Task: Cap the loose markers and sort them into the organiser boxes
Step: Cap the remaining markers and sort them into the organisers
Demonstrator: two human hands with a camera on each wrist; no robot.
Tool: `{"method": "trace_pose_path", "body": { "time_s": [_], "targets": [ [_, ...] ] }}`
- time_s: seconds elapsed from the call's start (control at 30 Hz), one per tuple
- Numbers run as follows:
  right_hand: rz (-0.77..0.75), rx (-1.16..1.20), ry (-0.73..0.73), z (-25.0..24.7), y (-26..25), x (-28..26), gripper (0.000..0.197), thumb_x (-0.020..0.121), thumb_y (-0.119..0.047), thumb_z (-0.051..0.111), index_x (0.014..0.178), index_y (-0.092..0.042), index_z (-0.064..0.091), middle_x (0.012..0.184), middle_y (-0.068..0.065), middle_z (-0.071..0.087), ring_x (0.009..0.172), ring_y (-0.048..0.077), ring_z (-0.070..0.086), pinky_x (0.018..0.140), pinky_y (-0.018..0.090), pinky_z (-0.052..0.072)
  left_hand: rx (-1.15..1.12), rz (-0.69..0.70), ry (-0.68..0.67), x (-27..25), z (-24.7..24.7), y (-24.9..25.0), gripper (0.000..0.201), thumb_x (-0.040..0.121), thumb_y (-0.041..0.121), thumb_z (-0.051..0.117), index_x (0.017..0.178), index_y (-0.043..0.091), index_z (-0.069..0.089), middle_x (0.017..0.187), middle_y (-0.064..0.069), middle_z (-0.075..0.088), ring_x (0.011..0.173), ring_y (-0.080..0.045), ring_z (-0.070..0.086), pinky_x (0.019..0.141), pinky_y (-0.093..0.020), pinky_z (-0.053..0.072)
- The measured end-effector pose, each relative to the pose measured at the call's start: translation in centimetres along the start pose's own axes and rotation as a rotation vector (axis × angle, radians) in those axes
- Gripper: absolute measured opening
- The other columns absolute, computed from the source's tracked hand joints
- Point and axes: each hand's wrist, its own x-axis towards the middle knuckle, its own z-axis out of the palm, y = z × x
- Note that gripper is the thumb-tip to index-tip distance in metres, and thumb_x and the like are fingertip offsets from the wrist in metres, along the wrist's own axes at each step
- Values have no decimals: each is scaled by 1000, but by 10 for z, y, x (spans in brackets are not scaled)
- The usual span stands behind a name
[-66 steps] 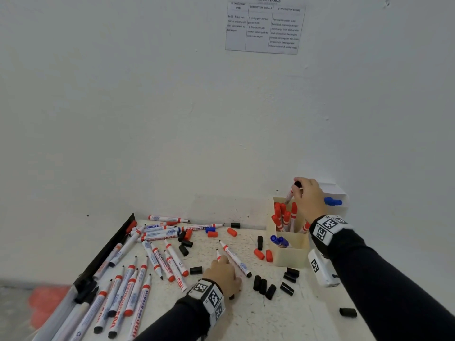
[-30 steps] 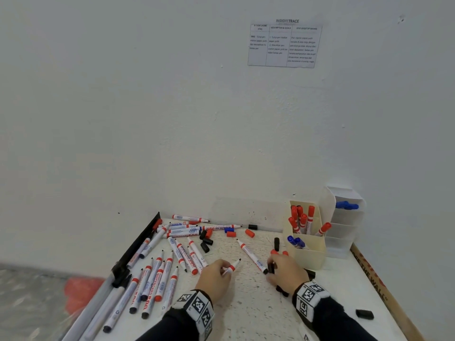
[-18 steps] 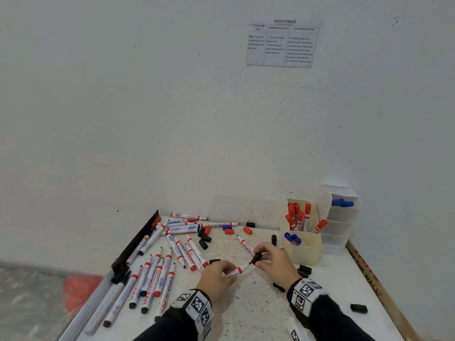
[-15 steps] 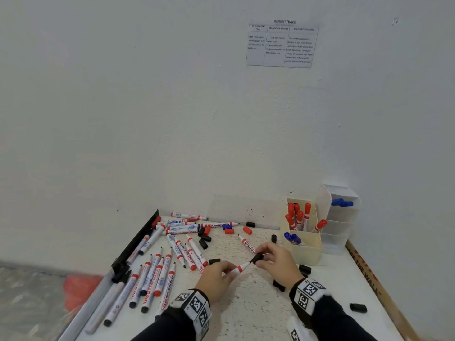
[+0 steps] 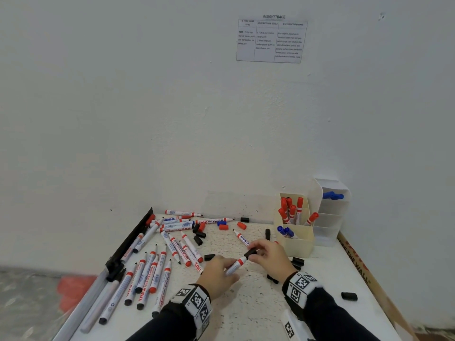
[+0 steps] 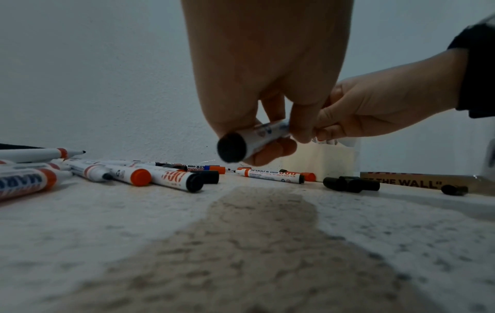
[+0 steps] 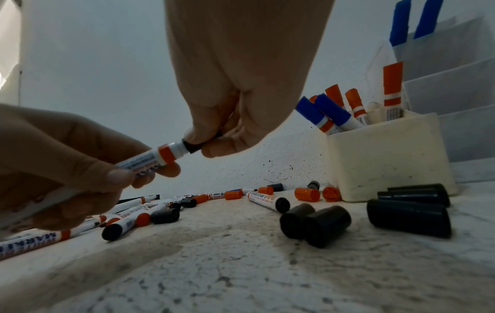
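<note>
White plaster wall (image 5: 147, 107) fills most of the head view, with a printed sheet (image 5: 272, 40) taped near the top centre. Below it lies my speckled white tabletop (image 5: 246, 316), edged by a black rail (image 5: 128, 244) on the left.

At the right of the frame, against the wall, stand the organiser boxes: a cream plastic box (image 5: 299, 244) holding capped red and blue markers, and beside it a white tiered box (image 5: 331, 217) with blue markers in its top tier. Uncapped white-barrelled markers (image 5: 152, 267) lie scattered across the left and middle of the table, with loose black caps (image 7: 316, 224) and red caps (image 7: 306, 193) among them, several just in front of the cream box.

My left hand (image 5: 216, 276) grips the barrel of a white marker with a red collar (image 7: 160, 156), held clear of the table at lower centre, fingers and thumb curled round its middle. My right hand (image 5: 270, 257) pinches a small black cap (image 5: 250, 253) at the marker's tip end; from the right wrist view the cap looks part-way on, though I cannot tell if it has seated.

I judge the marker light, stiff and rather slick, so I should hold it mid-barrel, close to the collar, to keep it from bending away under the push. The cap is tiny and smooth, best pinched round its sides near the closed end and pressed straight along the barrel, since a skewed push could slip or smear the nib. Black cap on a red-banded barrel may be a mismatch, though this marker's rear plug is black in the left wrist view.
</note>
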Motion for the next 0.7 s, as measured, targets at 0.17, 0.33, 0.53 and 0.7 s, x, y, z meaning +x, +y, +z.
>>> {"method": "trace_pose_path", "body": {
  "time_s": [0.17, 0.33, 0.53, 0.7],
  "targets": [
    [46, -9, -20, 3, -9, -5, 29, 94, -36, 48, 69, -21, 52, 60, -5, 49, 50, 6, 43, 51, 18, 37, -140, -3, 90, 2, 2, 1, 24, 93, 23, 53, 115, 22, 62, 90, 9, 58, 79, -4, 49, 71, -17, 38],
    [82, -47, 84, 1, -21, -4, 51, 97, -43, 34, 52, -18, 34, 52, -3, 29, 49, 10, 31, 51, 24, 25, -133, 61, 2, 1, 6, 19, 28, 100, 31, 31, 100, 19, 56, 77, 10, 51, 65, -3, 45, 60, -19, 36],
    [36, 42, 68, -3, -33, 1, 46, 99, -34, 34, 55, -18, 33, 53, -3, 29, 50, 9, 30, 53, 25, 26, -667, -173, -280, 4, 2, 40, 44, 96, 53, 24, 69, 21, 36, 55, 8, 31, 38, -7, 22, 37, -15, 18],
    [-96, -12, -27, -24, -36, 4, 41, 98, -33, 37, 59, -19, 38, 56, -3, 33, 49, 4, 31, 51, 18, 28, -784, -171, -443, 21, -5, 40, 49, 94, 58, 24, 63, 21, 35, 48, 9, 27, 34, -6, 21, 36, -13, 18]
  ]
}}
